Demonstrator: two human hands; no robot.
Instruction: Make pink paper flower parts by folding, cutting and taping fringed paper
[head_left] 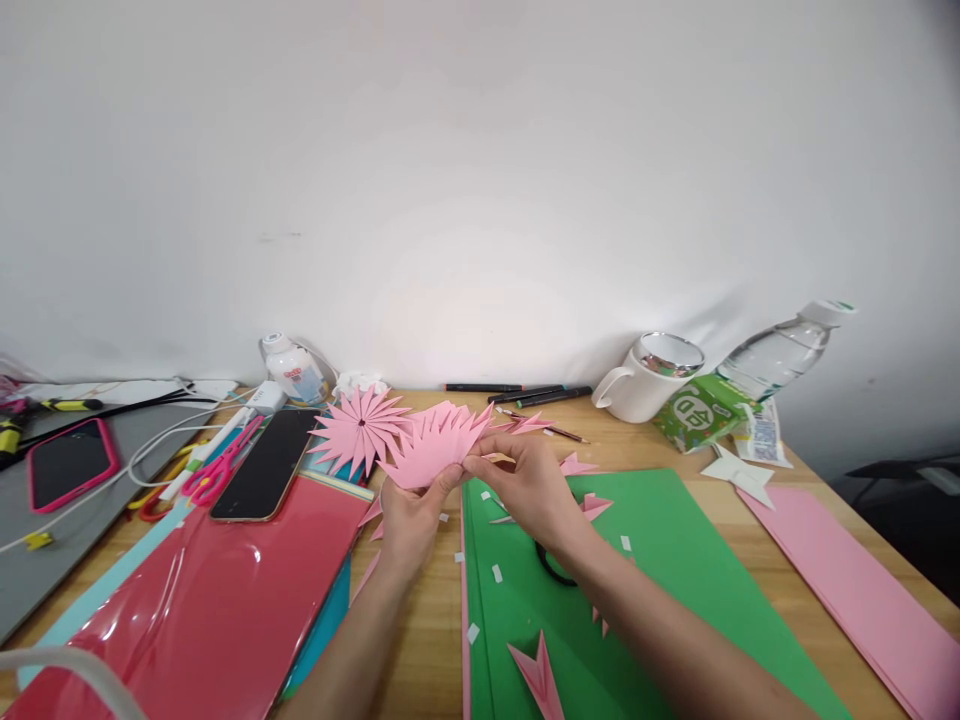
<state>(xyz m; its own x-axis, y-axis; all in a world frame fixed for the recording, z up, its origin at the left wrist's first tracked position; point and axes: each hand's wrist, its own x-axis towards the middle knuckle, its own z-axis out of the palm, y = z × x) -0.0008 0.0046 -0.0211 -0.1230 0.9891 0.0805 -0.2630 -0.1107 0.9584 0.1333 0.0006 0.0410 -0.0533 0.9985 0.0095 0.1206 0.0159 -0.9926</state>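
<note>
Between my two hands is a fan of pleated pink folded paper (433, 446) with pointed tips, held up above the desk. My left hand (414, 510) grips its lower edge, thumb on the paper. My right hand (525, 480) pinches the fan's right end with thumb and fingertips. Just behind and left lies a round pink paper pinwheel (361, 422). Under my right forearm is a stack of green paper (675, 570), bearing small white scraps (496, 573) and a pink folded piece (538, 678). A pair of black-handled scissors (553, 568) is partly hidden by my right hand.
On the left are a black phone (268, 465), pink scissors (223, 468), a red plastic folder (225, 590) and a white bottle (294, 368). Several pens (484, 387) lie by the wall. A white mug (651, 378), green packet (697, 410) and tilted water bottle (784, 350) stand right.
</note>
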